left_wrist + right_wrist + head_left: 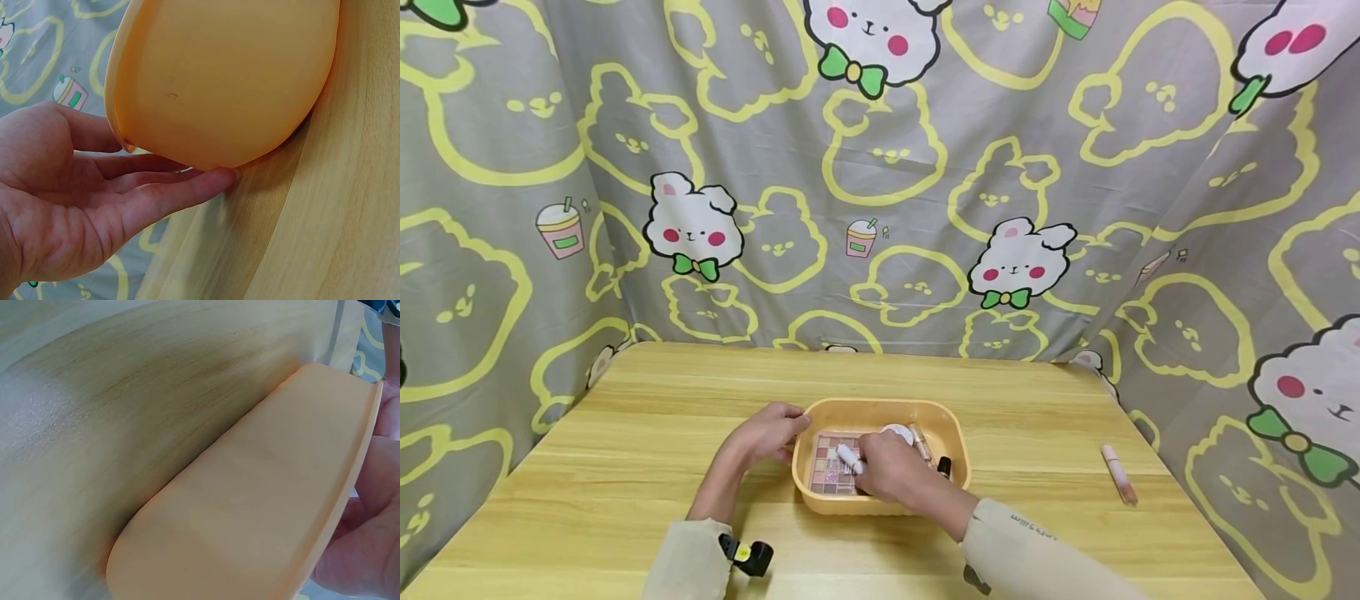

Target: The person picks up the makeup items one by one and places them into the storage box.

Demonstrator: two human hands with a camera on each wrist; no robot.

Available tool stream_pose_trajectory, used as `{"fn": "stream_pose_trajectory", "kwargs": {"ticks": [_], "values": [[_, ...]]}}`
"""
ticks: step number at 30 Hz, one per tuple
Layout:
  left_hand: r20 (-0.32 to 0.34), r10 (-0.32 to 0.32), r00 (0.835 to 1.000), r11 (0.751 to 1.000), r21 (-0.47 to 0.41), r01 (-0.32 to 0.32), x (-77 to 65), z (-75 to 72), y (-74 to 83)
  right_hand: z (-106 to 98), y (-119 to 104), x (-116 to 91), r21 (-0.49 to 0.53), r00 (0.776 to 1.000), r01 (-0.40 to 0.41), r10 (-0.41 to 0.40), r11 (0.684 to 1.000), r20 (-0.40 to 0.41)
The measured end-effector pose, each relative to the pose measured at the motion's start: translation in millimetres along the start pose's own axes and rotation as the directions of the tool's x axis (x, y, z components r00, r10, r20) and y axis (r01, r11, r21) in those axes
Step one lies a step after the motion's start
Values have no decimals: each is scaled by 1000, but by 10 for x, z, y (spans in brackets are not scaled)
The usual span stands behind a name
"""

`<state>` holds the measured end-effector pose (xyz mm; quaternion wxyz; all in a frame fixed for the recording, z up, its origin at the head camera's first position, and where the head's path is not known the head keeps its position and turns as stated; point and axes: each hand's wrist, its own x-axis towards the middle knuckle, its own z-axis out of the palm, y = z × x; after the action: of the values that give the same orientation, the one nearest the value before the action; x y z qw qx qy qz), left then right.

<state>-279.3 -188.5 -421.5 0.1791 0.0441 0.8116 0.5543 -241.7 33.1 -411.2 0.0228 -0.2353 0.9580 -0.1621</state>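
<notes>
An orange plastic basin point(880, 505) sits on the wooden table. My left hand point(773, 431) holds its left end; in the left wrist view one finger goes over the rim and others lie along the outer wall point(231, 81). Reaching into the basin, my right hand point(891, 467) grips a small white cosmetic tube point(848, 458) above an eyeshadow palette point(823, 477). Beside that hand lie a round white compact point(897, 432), a slim lip gloss tube point(921, 443) and a black-capped item point(944, 467). From the right wrist, the basin's wall hides the right fingertips.
A pink and white lip gloss tube point(1118, 475) lies on the table to the right of the basin. Grey patterned curtains point(910, 225) stand behind the table point(700, 375) and along both sides. A small black camera point(752, 557) is strapped at the left wrist.
</notes>
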Motion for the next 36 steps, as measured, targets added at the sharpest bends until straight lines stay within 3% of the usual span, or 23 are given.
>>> {"fn": "stream_pose_trajectory", "kwargs": {"ticks": [23,27,36], "values": [[-19,-15,1000,1000,9,15,14,12,0,-84,35,-21,93,996,-75,70,993,58],[-19,-17,1000,1000,9,17,15,11,-5,-116,76,-39,100,997,-76,72,992,39],[-34,-34,999,999,1,35,6,-1,9,-261,198,-41,232,999,-40,43,972,-9]]}}
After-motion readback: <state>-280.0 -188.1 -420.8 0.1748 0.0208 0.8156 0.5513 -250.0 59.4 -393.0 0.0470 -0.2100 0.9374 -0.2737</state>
